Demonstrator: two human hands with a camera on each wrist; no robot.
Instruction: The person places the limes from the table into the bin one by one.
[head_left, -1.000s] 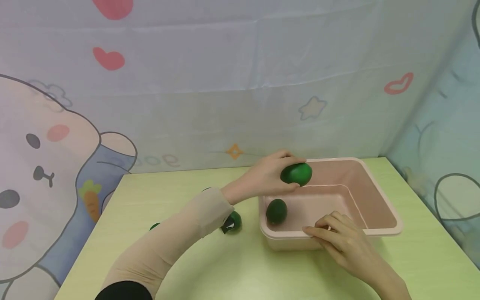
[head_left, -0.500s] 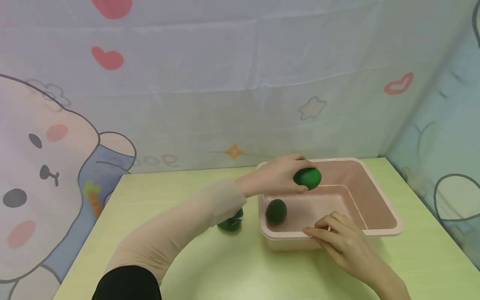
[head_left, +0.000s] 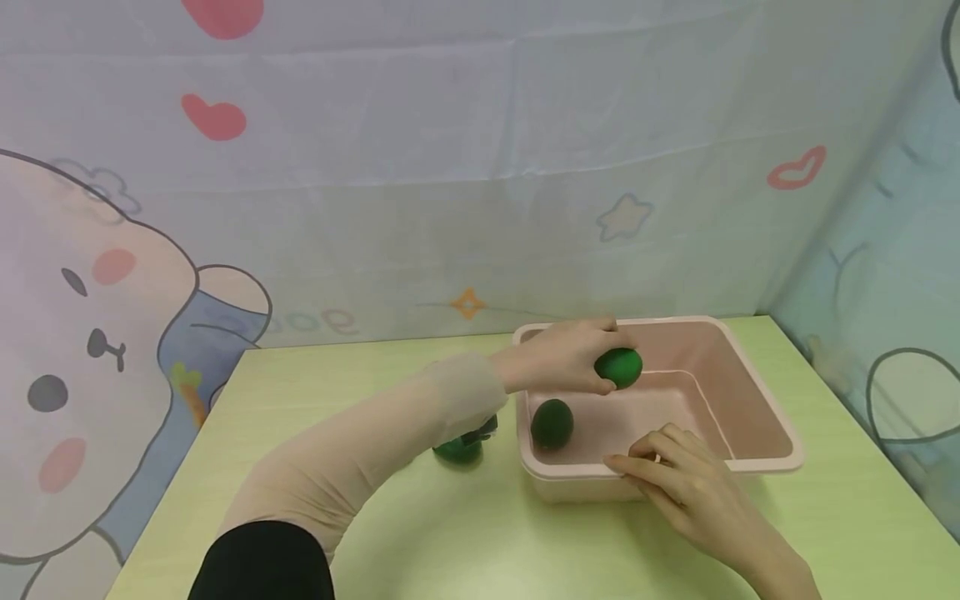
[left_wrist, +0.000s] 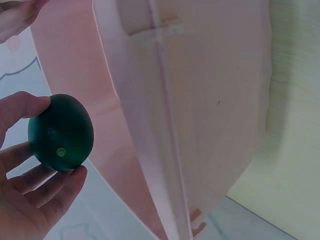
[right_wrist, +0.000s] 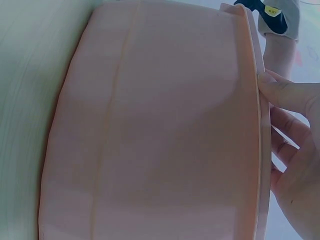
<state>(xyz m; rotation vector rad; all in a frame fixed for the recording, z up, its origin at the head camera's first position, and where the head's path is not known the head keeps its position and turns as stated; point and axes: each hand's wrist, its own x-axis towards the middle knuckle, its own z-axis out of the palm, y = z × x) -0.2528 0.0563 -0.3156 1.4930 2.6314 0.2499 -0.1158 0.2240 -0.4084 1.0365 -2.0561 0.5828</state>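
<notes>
My left hand (head_left: pixel 573 357) grips a green egg-shaped fruit (head_left: pixel 619 367) between thumb and fingers, over the inside of a pink plastic tub (head_left: pixel 757 400). In the left wrist view the fruit (left_wrist: pixel 61 132) looks smooth and dark, with a small pale round spot. A second green fruit (head_left: pixel 552 423) lies in the tub's near left corner. My right hand (head_left: pixel 686 479) holds the tub's near rim; the right wrist view has the thumb (right_wrist: pixel 285 95) on the outer side and the other fingers behind the rim.
Another green fruit (head_left: pixel 459 451) lies on the pale green table (head_left: pixel 450 533) left of the tub, partly hidden by the left sleeve (head_left: pixel 390 425) and a dark wrist device. A printed curtain (head_left: pixel 390 167) hangs close behind the table.
My left hand has moved right and then lower over the tub with the fruit. The sleeve now covers green things on the left that showed earlier. The right hand stays at the rim.
</notes>
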